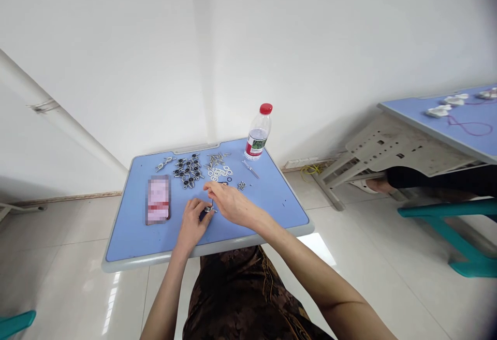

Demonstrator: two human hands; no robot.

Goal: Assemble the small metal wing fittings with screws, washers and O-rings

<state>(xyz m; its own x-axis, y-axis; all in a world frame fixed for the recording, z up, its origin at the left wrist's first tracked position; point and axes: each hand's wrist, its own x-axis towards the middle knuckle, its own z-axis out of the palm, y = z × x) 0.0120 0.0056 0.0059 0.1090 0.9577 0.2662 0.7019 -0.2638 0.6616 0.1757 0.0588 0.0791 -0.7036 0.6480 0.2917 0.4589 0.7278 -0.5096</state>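
White walls (116, 45) and a glossy tiled floor (70, 288) surround a blue-topped desk (128, 236). Seen from the head camera, the desk carries one water bottle (258, 133) with a red cap, one pixelated rectangular item (158, 200), one slim metal tool (250, 169), about a dozen black-and-silver fittings (187, 171) in a cluster, a heap of silver rings (219, 173), a bunch of silver pins (217, 160) and a small pile of nuts (241, 185). The left hand (193, 223) sits low over the desk, its fingers curled shut around a small metal part (208, 208). The right hand (229, 204) reaches across, its fingertips (205, 187) pinched near that part; whether they hold anything is too small to tell. A second blue desk (419, 117) stands well apart on the right, bearing white lumps (438, 112) and a purple cord (469, 127).
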